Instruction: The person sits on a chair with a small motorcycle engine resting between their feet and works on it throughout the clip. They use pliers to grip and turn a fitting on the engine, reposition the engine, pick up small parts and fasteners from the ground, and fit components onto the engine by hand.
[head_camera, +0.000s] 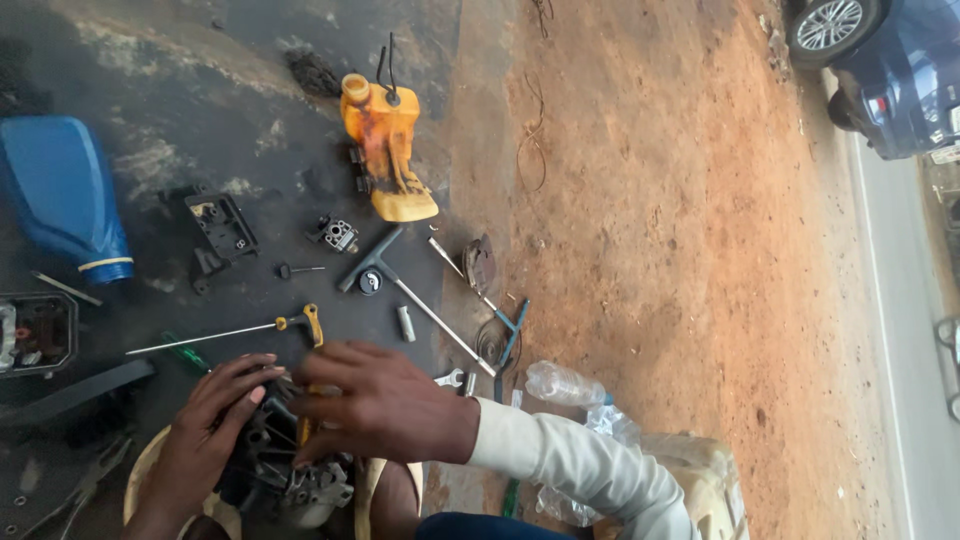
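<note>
**Both hands on the engine block**

Around you lie a T-handle wrench (400, 285), a yellow-handled screwdriver (240, 330), a yellow fuel tank (385, 150) and a blue jug (60, 195) — none blocking you. The dark, greasy engine block (285, 470) sits low between your knees; your left hand (210, 425) grips its side, your right hand (385, 405) rests over it, fingers curled.

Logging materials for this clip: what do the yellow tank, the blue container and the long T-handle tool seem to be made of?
Yellow tank: looks like moulded plastic, matte, stained dark with grime. Blue container: probably plastic too, smooth and slightly glossy, with rounded edges. T-handle tool: thin bright shaft suggests bare steel; its dark cross-handle could be plastic or coated metal.
</note>
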